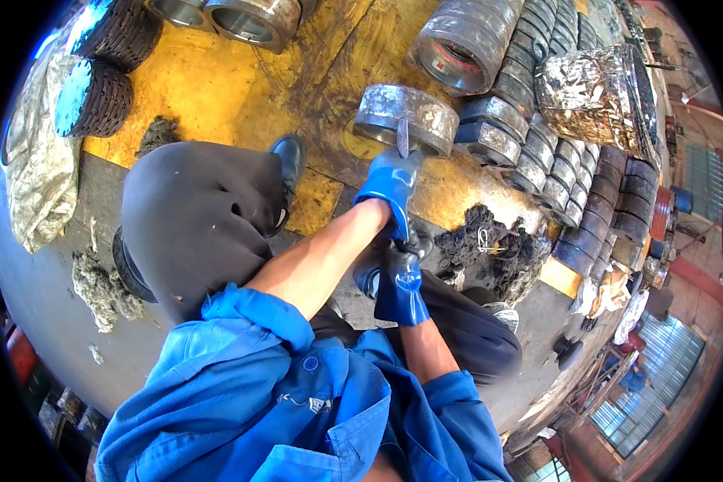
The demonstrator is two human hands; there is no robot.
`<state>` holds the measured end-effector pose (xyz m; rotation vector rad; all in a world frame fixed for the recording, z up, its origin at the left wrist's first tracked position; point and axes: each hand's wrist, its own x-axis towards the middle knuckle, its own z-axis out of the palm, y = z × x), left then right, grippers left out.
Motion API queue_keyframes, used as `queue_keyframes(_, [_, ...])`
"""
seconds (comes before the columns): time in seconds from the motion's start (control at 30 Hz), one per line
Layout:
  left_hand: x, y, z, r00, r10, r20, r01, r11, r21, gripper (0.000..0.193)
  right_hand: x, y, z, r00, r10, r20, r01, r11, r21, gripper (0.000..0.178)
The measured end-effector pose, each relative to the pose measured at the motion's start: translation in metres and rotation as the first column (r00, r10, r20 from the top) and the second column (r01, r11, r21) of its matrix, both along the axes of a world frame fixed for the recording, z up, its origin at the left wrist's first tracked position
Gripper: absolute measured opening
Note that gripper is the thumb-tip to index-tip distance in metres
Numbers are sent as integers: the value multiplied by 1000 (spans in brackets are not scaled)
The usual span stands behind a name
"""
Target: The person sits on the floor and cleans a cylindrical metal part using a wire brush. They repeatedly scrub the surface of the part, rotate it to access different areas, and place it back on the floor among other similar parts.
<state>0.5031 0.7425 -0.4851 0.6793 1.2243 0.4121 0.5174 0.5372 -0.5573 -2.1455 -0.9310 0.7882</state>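
Curling into a clench, the right hand [402,277] sits nearest; whether it grips the tool's rear, I cannot tell. Just ahead, the left hand [392,181] grasps the one tool [402,138], its tip overlapping one ring [406,103] on the yellow floor [209,76]. Work there looks underway; how much remains is unclear. Beyond: one big cylinder [462,48], one tub [594,92], and stacked rings [494,116] too crowded to count.

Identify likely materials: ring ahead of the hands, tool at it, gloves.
Ring: probably metal; dull grey, scuffed, with bright patches.
Tool: likely metal too; flat, grey blade with a slight sheen, though small here.
Gloves: rubber or PVC-like; glossy blue with sharp highlights, exact polymer unclear.
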Motion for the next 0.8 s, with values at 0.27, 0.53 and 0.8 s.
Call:
queue_keyframes(0.27, [-3, -1, 30, 961, 87, 262, -12, 961, -277, 27, 24, 35, 107, 931, 158, 330, -177, 984, 28, 21])
queue_keyframes(0.53, [-21, 2, 15, 721, 82, 688, 219, 915, -338, 44, 49, 100, 226, 414, 765, 493, -499, 644, -579, 55])
queue_keyframes(0.8, [-28, 24, -50, 923, 217, 317, -145, 961, -236, 29, 62, 128, 272, 365, 782, 506, -509, 622, -595, 75])
